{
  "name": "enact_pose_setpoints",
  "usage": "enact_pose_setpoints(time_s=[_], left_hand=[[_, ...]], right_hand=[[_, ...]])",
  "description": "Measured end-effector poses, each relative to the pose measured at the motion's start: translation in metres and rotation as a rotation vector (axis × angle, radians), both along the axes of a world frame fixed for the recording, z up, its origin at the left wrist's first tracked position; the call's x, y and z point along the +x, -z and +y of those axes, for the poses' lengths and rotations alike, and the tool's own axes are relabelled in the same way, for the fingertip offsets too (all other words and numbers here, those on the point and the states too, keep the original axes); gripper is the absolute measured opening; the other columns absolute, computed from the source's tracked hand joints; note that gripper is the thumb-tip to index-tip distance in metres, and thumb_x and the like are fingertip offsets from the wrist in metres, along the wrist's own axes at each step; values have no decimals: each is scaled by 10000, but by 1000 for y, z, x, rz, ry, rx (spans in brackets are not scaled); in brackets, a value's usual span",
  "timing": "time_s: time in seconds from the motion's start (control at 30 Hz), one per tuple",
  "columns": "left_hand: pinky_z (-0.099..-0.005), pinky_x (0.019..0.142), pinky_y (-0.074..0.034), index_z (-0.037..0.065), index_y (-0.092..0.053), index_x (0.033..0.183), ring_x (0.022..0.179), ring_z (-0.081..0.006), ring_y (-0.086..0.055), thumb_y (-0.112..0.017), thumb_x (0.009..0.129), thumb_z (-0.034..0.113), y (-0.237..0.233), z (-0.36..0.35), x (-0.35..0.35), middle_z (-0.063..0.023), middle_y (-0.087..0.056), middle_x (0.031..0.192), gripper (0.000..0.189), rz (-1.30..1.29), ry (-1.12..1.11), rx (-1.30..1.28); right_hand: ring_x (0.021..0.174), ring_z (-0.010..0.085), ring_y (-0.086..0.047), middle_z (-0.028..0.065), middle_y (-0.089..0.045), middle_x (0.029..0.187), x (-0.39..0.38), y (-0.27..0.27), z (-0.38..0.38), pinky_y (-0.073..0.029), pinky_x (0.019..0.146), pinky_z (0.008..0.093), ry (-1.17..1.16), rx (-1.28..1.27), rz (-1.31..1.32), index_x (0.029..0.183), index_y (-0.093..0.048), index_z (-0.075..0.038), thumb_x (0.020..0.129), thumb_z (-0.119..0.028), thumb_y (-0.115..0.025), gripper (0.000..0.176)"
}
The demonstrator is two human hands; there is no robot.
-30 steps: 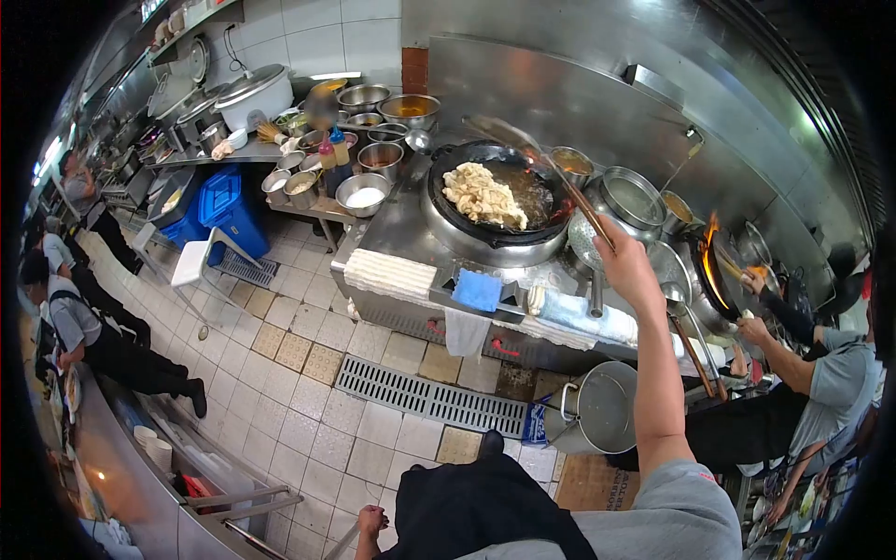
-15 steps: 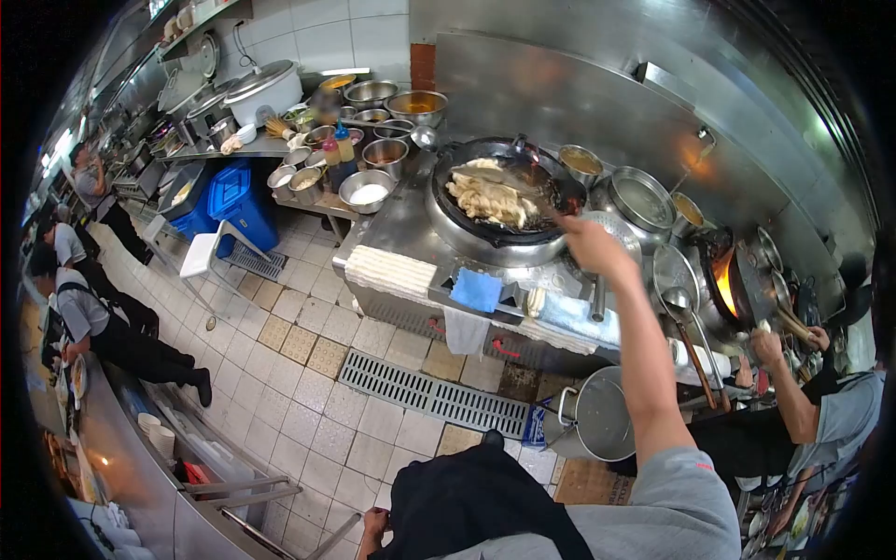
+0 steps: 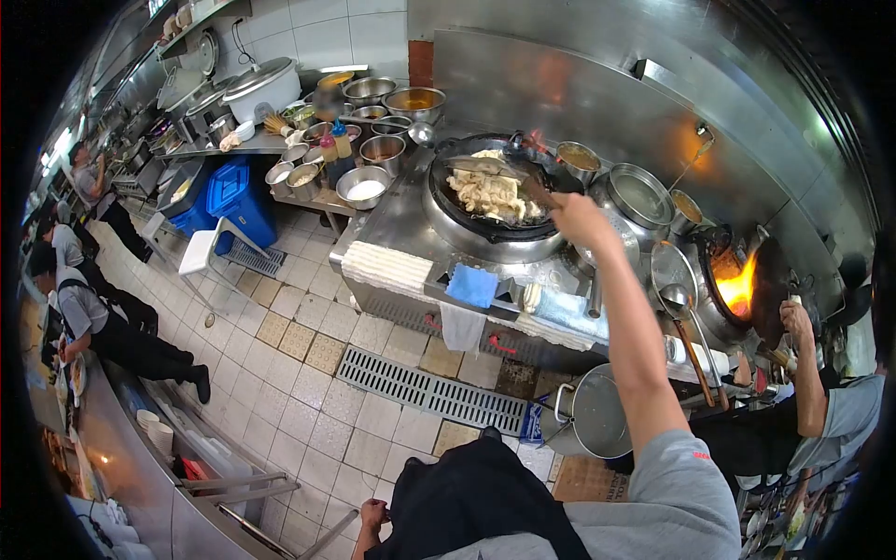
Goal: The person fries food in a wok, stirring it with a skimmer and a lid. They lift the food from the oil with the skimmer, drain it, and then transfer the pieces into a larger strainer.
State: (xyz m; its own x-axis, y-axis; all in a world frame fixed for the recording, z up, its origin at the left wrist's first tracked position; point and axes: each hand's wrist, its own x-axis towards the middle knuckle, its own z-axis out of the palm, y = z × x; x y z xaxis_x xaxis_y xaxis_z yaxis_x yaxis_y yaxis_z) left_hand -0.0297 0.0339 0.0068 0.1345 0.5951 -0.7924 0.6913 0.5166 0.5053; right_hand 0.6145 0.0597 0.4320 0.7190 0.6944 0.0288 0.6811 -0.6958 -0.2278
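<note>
My right hand (image 3: 577, 217) grips the ladle (image 3: 509, 175) handle, head over food (image 3: 485, 194) in the wok (image 3: 441, 203) ahead. Left hand (image 3: 371, 515) low by apron (image 3: 476, 509), grip unclear.

In wok (image 3: 446, 213) a ladle (image 3: 485, 167); bowls (image 3: 364, 188) left.

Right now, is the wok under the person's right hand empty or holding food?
Holding food: pale pieces lie heaped inside the wok, where the right hand holds a ladle.

Bright, even kitchen light, steel glare, heavy fisheye bending with black vignetted corners, slight motion blur.
</note>
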Motion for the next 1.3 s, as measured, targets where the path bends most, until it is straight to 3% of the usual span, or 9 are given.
enact_pose_setpoints(time_s=[0.13,0.27,0.37,0.47,0.63,0.83,0.9,1.0,1.3], left_hand=[[-321,416,-510,-20,-581,885,479,-203,-597,-569,822,57,-7,-6,1,-130,-612,637,100,32,-66,7],[-334,421,-505,-18,-611,845,500,-214,-608,-574,804,51,43,-20,-29,-131,-629,670,88,82,224,166],[-334,453,-513,-15,-629,850,521,-204,-608,-600,787,62,-26,-18,2,-122,-630,677,103,88,25,-4],[-329,467,-515,-19,-628,853,527,-197,-604,-609,784,67,-6,-13,-5,-119,-627,674,112,76,9,33],[-309,454,-509,-26,-615,870,520,-187,-600,-592,805,71,6,-6,-4,-122,-626,677,118,54,94,52],[-301,425,-490,-17,-581,879,495,-189,-586,-568,831,82,8,2,0,-123,-610,659,111,-15,-139,-35],[-303,419,-481,-16,-590,867,490,-178,-573,-568,824,66,16,-4,-3,-114,-600,654,95,-42,-244,-53],[-310,420,-484,-18,-603,852,493,-170,-567,-573,808,50,15,-11,-8,-108,-596,653,86,1,27,59],[-328,424,-518,-26,-592,848,492,-199,-594,-591,797,56,-10,-22,-9,-111,-601,656,96,51,-51,-4]], right_hand=[[997,361,-608,218,-632,1068,-11,-61,-35,-477,869,436,8,115,-6,1260,-555,-121,855,-207,-542,415],[995,377,-605,226,-637,1037,21,12,2,-470,866,415,3,-76,13,1236,-575,-132,842,-198,-544,401],[970,378,-612,231,-639,1008,6,-18,-7,-474,848,427,19,56,-37,1206,-593,-125,836,-204,-543,381],[1009,356,-605,214,-638,1045,-3,-69,-28,-478,882,404,12,69,53,1154,-619,-93,839,-200,-545,341],[997,385,-602,217,-636,1055,22,11,9,-472,886,434,40,-47,-5,1166,-618,-116,830,-175,-504,360],[1004,362,-607,204,-635,1071,1,-54,-12,-477,880,426,41,86,100,1197,-598,-148,798,-138,-479,417],[1005,363,-607,205,-636,1068,14,-28,1,-479,880,422,19,11,42,1195,-600,-151,796,-137,-477,418],[1008,367,-606,222,-632,1066,23,17,17,-475,896,427,43,-43,-6,1161,-622,-138,809,-160,-486,378],[1036,343,-599,195,-626,1106,26,-64,-3,-465,901,434,42,106,-45,1212,-590,-116,845,-210,-509,387]])
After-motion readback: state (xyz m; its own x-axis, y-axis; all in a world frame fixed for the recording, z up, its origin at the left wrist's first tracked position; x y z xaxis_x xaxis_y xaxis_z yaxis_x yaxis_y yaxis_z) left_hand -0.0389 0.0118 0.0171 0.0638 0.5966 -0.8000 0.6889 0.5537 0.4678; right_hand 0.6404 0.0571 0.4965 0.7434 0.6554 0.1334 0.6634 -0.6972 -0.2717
